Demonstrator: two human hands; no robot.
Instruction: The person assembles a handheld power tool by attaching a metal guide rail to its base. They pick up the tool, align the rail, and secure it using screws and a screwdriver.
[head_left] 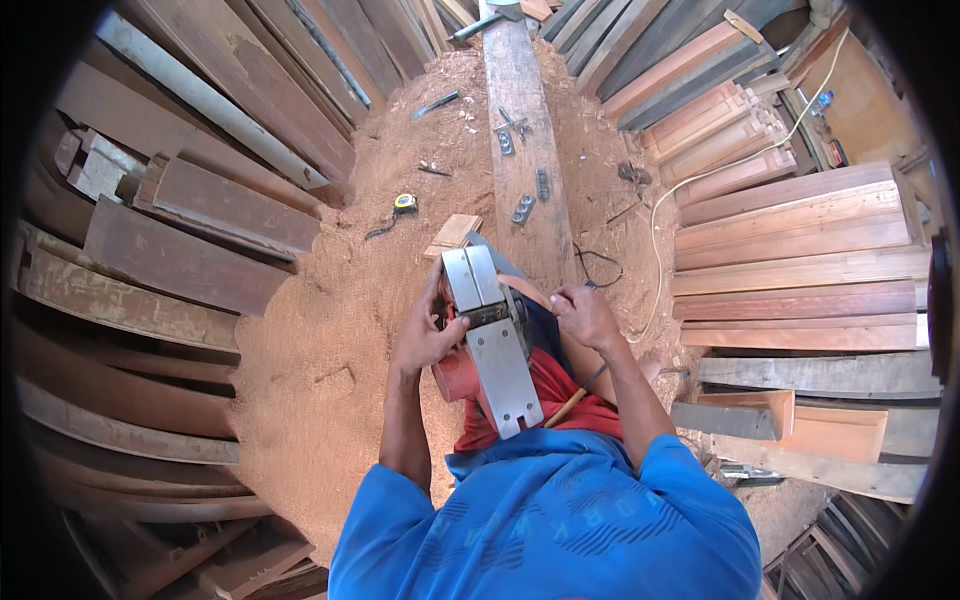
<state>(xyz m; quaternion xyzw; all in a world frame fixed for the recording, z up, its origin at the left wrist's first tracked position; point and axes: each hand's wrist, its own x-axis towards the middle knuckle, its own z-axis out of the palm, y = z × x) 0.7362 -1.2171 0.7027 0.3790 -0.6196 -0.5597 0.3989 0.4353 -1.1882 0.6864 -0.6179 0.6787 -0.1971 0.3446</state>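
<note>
An electric planer (505,365) rests on my lap with its metal sole turned up. My left hand (425,340) is closed around its left side, the thumb lying across near the slot between the sole plates. At the planer's right side, my right hand (588,318) pinches the end of a thin tan strip (528,291). The strip's far end reaches the planer's side; whether it is fixed there I cannot tell. A yellowish stick-like handle (567,408) lies across my lap. Beyond the planer is a small wooden piece (453,234).
A long plank (517,90) bears dark metal pieces with holes (523,208) and a T-shaped tool (511,124). On the shavings lie a yellow tape measure (404,204) and a screwdriver-like tool (436,104). Stacked boards (190,240) line both sides. A pale cable (656,215) runs at right.
</note>
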